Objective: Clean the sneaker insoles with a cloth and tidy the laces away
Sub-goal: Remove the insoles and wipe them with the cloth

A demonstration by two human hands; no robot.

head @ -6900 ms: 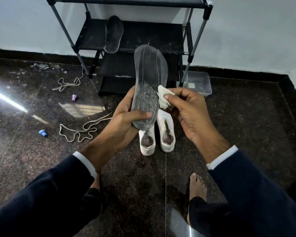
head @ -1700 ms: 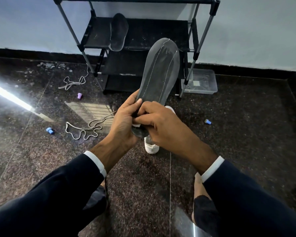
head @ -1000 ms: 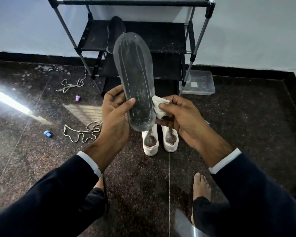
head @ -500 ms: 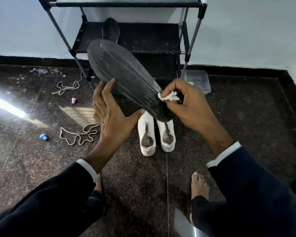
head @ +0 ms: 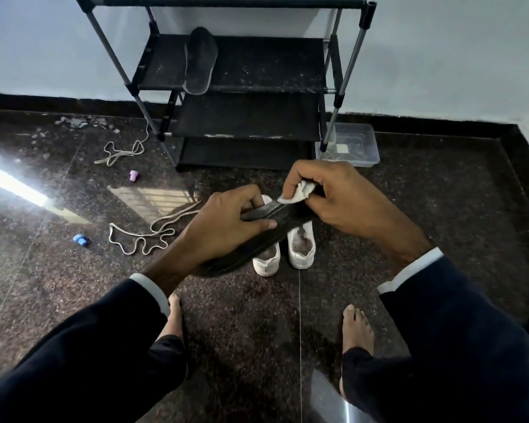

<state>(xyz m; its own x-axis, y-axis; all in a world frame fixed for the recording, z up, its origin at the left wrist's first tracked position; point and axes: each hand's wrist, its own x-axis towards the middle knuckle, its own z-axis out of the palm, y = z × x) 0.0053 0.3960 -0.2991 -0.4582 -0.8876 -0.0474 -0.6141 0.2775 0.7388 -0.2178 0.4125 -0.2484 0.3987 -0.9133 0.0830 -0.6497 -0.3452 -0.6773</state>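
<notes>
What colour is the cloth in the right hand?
White; the cloth shows best in the head view, pinched by the right hand.

The floor [head: 257,331] is seen as polished speckled stone, glossy enough to carry a bright streak of light; the rack [head: 245,83] is formed of smooth metal tubes with matt black, dusty shelves, possibly fabric; the insole [head: 257,239] appears dark with a faint sheen; the cloth [head: 301,192] is soft white fabric; the box [head: 353,148] is clear plastic.
</notes>
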